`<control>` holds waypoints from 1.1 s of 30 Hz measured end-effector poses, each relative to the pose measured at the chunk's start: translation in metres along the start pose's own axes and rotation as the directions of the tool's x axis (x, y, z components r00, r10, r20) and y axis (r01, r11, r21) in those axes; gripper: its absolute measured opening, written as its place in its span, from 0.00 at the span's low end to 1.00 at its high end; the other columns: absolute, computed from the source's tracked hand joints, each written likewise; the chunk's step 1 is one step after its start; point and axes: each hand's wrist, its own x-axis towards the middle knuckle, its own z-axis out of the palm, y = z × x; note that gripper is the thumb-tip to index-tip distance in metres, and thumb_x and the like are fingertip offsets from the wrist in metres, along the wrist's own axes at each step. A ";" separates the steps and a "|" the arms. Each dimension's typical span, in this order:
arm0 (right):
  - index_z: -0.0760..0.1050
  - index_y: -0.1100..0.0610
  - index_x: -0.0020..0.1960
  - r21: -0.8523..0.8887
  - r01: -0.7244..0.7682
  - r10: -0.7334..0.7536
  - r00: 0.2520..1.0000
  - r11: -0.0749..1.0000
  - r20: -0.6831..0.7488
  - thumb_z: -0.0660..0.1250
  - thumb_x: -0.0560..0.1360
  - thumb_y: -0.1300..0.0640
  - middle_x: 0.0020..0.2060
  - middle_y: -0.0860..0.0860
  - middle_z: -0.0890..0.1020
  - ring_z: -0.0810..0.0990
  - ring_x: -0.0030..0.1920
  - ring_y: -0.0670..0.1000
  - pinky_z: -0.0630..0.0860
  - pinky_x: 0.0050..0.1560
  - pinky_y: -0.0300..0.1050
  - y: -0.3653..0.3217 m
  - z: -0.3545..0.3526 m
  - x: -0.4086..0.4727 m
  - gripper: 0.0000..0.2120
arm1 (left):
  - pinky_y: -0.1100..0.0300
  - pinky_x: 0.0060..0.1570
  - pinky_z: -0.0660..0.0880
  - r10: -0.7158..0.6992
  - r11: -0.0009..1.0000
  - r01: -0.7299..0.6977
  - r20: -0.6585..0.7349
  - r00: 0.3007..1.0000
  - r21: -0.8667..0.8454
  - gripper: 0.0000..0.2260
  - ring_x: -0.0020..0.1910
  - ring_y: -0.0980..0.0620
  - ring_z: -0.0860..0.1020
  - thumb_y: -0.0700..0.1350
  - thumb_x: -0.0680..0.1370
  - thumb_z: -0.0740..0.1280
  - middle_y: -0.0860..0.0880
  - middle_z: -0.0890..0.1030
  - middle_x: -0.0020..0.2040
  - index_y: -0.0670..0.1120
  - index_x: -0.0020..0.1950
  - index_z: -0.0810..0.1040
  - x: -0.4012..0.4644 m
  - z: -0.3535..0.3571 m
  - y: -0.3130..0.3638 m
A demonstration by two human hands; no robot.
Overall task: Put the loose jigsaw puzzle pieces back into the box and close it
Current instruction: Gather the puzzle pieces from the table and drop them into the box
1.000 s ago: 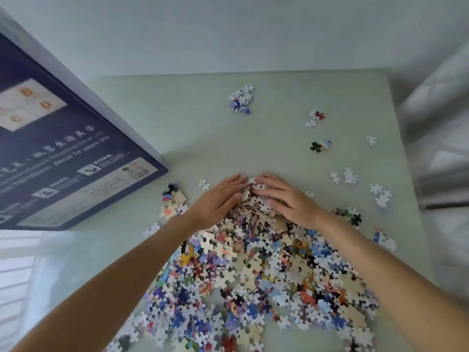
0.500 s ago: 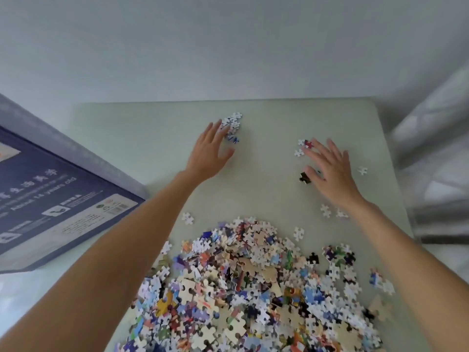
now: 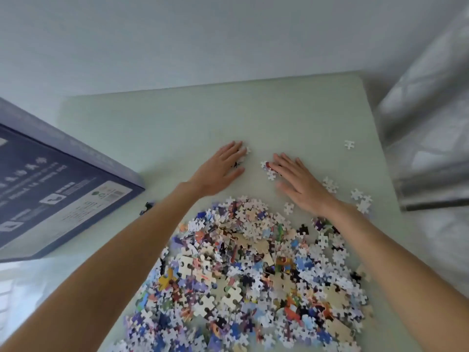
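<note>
box (image 3: 58, 189) cut by left edge, pile (image 3: 253, 275) cut below, print blurred

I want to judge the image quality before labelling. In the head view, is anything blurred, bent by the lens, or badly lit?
Head view: light is soft and even, no glare on the table. The wide lens bends the table edges and the box. The right hand is slightly smeared by motion; the left hand is sharper. The pile of puzzle pieces is soft at the bottom edge.

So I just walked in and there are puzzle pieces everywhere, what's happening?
A person is gathering loose jigsaw pieces on the table. The left hand and right hand lie flat over a few stray pieces beyond the big pile. The dark box sits to the left; nothing visibly packed yet.
</note>
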 end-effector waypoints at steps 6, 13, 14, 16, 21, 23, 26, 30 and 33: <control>0.51 0.48 0.75 0.169 -0.057 0.048 0.997 0.984 0.056 0.44 0.75 0.36 0.75 0.44 0.48 0.42 0.74 0.42 0.40 0.74 0.46 -0.082 0.055 -0.067 0.31 | 0.58 0.70 0.52 -0.059 0.998 0.060 0.100 0.993 -0.004 0.33 0.73 0.55 0.54 0.67 0.74 0.46 0.54 0.59 0.75 0.52 0.74 0.59 -0.116 0.025 0.048; 0.71 0.52 0.66 0.181 -0.129 0.142 0.988 0.975 -0.066 0.67 0.74 0.55 0.60 0.49 0.77 0.75 0.55 0.45 0.69 0.64 0.43 -0.153 0.063 -0.111 0.20 | 0.55 0.62 0.71 -0.195 0.980 0.190 0.091 0.977 0.060 0.24 0.60 0.53 0.73 0.60 0.73 0.65 0.53 0.74 0.63 0.55 0.68 0.69 -0.195 0.035 0.069; 0.71 0.52 0.66 0.161 -0.132 0.144 0.987 0.978 -0.066 0.67 0.74 0.57 0.58 0.49 0.78 0.76 0.50 0.44 0.71 0.60 0.42 -0.158 0.063 -0.114 0.20 | 0.56 0.60 0.73 -0.197 0.980 0.194 0.060 0.979 0.047 0.22 0.57 0.54 0.75 0.58 0.74 0.66 0.53 0.76 0.62 0.55 0.67 0.71 -0.202 0.037 0.070; 0.70 0.52 0.67 0.092 -0.101 0.105 0.994 0.991 -0.038 0.67 0.74 0.57 0.58 0.49 0.78 0.77 0.50 0.45 0.70 0.62 0.43 -0.171 0.064 -0.121 0.21 | 0.57 0.57 0.75 -0.191 0.981 0.192 -0.006 0.981 0.026 0.18 0.52 0.55 0.78 0.55 0.75 0.66 0.53 0.77 0.60 0.54 0.65 0.73 -0.221 0.036 0.070; 0.63 0.53 0.72 -0.165 -0.005 0.021 0.995 0.986 0.100 0.63 0.75 0.45 0.72 0.48 0.62 0.59 0.72 0.49 0.49 0.72 0.47 -0.191 0.071 -0.134 0.28 | 0.56 0.61 0.72 -0.151 0.980 0.145 0.036 0.988 0.134 0.23 0.64 0.55 0.70 0.61 0.75 0.62 0.55 0.71 0.67 0.56 0.69 0.68 -0.256 0.035 0.065; 0.59 0.52 0.73 -0.274 -0.019 0.041 0.996 0.961 0.075 0.65 0.72 0.40 0.74 0.49 0.58 0.54 0.74 0.51 0.47 0.74 0.50 -0.193 0.080 -0.141 0.35 | 0.53 0.66 0.68 -0.146 0.976 0.129 0.082 0.986 0.176 0.30 0.70 0.54 0.63 0.65 0.73 0.62 0.56 0.65 0.71 0.57 0.73 0.61 -0.266 0.041 0.062; 0.55 0.49 0.74 -0.354 -0.076 0.077 0.997 0.932 -0.012 0.70 0.65 0.37 0.73 0.52 0.59 0.55 0.74 0.55 0.44 0.71 0.52 -0.193 0.092 -0.144 0.45 | 0.55 0.68 0.63 -0.141 0.968 0.120 0.081 0.987 0.219 0.37 0.72 0.53 0.58 0.65 0.71 0.66 0.56 0.59 0.74 0.56 0.75 0.54 -0.269 0.050 0.061; 0.58 0.52 0.73 -0.374 -0.077 0.078 0.997 0.924 -0.013 0.72 0.63 0.38 0.71 0.51 0.64 0.61 0.71 0.53 0.53 0.71 0.47 -0.199 0.095 -0.138 0.45 | 0.54 0.70 0.59 -0.126 0.971 0.118 0.029 0.992 0.208 0.39 0.72 0.53 0.58 0.63 0.69 0.69 0.55 0.59 0.73 0.54 0.74 0.55 -0.262 0.054 0.065; 0.63 0.54 0.70 -0.349 -0.071 0.070 0.997 0.934 -0.016 0.71 0.67 0.44 0.67 0.50 0.69 0.66 0.67 0.51 0.62 0.69 0.45 -0.201 0.094 -0.132 0.36 | 0.57 0.65 0.67 -0.128 0.978 0.123 0.017 0.992 0.166 0.34 0.67 0.54 0.65 0.61 0.70 0.69 0.55 0.65 0.70 0.53 0.72 0.60 -0.256 0.055 0.066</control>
